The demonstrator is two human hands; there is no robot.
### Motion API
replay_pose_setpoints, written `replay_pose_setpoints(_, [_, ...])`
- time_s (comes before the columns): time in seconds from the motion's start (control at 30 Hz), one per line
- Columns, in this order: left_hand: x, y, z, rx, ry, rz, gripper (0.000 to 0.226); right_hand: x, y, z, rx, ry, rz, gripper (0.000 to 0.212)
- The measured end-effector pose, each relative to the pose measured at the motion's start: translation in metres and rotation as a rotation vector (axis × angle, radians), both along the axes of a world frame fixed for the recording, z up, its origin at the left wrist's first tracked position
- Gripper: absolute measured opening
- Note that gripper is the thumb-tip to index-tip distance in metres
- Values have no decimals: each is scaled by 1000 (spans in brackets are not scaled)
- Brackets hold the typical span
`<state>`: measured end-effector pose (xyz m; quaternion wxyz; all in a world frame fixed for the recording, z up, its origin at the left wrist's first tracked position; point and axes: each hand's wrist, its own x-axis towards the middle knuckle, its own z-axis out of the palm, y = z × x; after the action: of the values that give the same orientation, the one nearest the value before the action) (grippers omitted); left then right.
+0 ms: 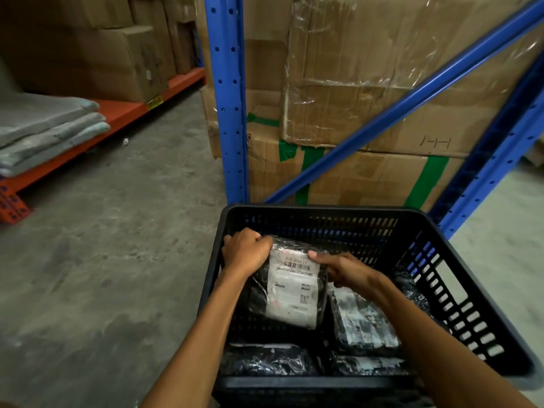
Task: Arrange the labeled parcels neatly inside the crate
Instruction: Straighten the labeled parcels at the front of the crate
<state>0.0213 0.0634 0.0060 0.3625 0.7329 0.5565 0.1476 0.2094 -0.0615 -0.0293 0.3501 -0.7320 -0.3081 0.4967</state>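
A black slotted plastic crate (pixel 459 293) stands on the floor in front of me. Both my hands hold one black plastic-wrapped parcel with a white barcode label (pixel 291 293) inside the crate's far left part. My left hand (pixel 245 250) grips its top left corner against the crate wall. My right hand (pixel 338 269) pinches its top right edge, thumb on the label. Another labeled parcel (pixel 365 319) lies to the right, and two more parcels (pixel 265 360) lie along the near wall, one (pixel 371 363) partly under my right forearm.
A blue rack upright (pixel 229 98) and diagonal brace (pixel 412 98) stand just behind the crate, with taped cardboard boxes (pixel 368 83) stacked behind them. An orange shelf beam (pixel 123 113) with boxes and folded grey mats (pixel 47 128) runs along the left. Bare concrete floor (pixel 117 245) spreads to the left.
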Motion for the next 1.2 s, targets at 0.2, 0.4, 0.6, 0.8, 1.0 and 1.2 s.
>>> replay_pose_setpoints(0.2, [-4,-14,-23,-415,-437,-26,47,-9,14,-5,26,176,-248,68])
replay_pose_setpoints(0.4, [-1,-12,-52,-367,-307,157,53,-46,43,-12,-34,289,-337,64])
replay_pose_setpoints(0.6, [-1,3,-66,-395,-121,188,50,-63,58,-48,-20,75,-253,66])
replay_pose_setpoints(0.8, [13,19,-98,-427,50,104,56,-56,56,-90,-47,47,-192,78])
replay_pose_setpoints(1.0, [25,20,-127,-176,358,86,38,-52,60,-104,-280,-339,231,109])
replay_pose_setpoints(1.2, [27,21,-122,-138,394,94,33,-44,62,-107,-291,-537,327,107])
